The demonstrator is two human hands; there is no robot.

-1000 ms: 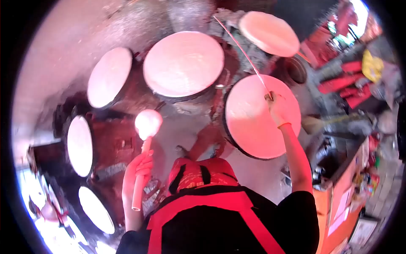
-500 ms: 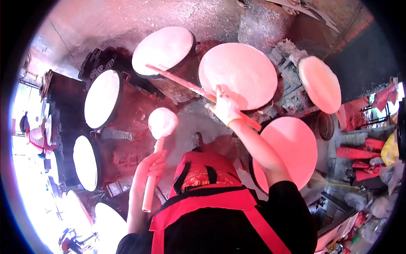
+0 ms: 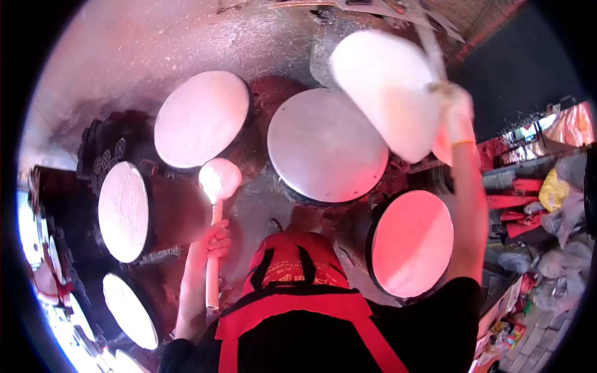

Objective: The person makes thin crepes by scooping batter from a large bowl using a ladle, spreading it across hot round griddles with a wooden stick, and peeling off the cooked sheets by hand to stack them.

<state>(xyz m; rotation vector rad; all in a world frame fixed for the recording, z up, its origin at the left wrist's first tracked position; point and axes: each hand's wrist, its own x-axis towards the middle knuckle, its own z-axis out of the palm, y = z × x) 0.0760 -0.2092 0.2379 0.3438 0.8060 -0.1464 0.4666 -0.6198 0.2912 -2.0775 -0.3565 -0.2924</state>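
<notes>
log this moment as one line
left hand: gripping round-headed tool | right hand: blurred, holding stick at edge of pale sheet | griddle: grey top, partly behind pale sheet

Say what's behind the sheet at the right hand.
The middle griddle runs partly behind the sheet; its visible face is bare. The covered edge, and anything else behind, can't be seen.

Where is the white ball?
In the head view, the white ball is left of centre, on top of the stick that the left hand holds.
</notes>
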